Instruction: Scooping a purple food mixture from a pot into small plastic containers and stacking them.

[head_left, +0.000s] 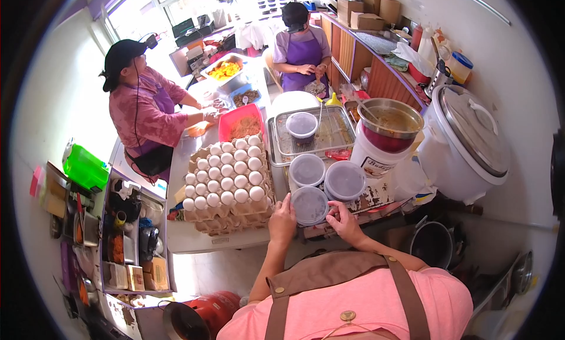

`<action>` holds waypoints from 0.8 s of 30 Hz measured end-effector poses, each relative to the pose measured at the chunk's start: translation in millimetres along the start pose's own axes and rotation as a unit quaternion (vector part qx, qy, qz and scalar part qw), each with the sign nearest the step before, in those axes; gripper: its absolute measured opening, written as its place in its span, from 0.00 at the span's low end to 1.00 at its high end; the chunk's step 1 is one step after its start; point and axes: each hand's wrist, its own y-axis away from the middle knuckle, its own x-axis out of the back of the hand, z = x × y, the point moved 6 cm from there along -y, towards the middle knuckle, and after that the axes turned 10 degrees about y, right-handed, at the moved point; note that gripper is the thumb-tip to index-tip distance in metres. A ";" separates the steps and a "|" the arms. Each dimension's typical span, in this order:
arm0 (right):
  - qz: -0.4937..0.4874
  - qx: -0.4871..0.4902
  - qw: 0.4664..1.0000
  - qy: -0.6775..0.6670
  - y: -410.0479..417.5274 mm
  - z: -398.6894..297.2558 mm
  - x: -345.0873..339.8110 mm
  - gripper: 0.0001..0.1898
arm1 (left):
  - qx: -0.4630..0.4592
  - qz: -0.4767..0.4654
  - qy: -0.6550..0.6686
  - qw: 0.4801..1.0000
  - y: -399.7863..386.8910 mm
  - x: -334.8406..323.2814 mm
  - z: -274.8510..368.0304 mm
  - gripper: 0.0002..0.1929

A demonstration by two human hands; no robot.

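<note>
Both my hands are at a round, translucent lidded plastic tub [310,206] at the near edge of the work surface. My left hand [283,220] has its fingers against the tub's left side. On the right side, the curled fingers and thumb of my right hand [343,221] are at the rim; whether they press on it is unclear. Two similar lidded tubs, one [307,170] behind and another [345,181] to the right, stand close by. A fourth lidded tub [302,124] sits on a wire rack [335,139] in a metal tray. White eggs [226,172] fill stacked cardboard trays to the left.
A metal pot [390,119] with a ladle rests on a white bucket [371,161]. A large lidded cooker [468,141] stands at right. Two people in purple aprons work across the table, near a pink tub [223,128]. A red gas cylinder [216,311] is on the floor.
</note>
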 end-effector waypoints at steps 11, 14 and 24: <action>0.080 0.158 0.966 0.189 0.5 -7.0 -1.2 0.14 | -0.021 -0.005 0.023 1.000 11.6 -14.1 -17.9 0.18; 0.091 0.192 0.957 0.200 -1.1 -10.4 0.2 0.13 | -0.038 -0.015 0.048 0.998 11.5 -11.7 -16.5 0.18; 0.041 0.309 0.890 0.332 -13.4 -49.9 -33.1 0.21 | -0.008 -0.041 0.130 0.991 14.0 -14.6 -26.0 0.20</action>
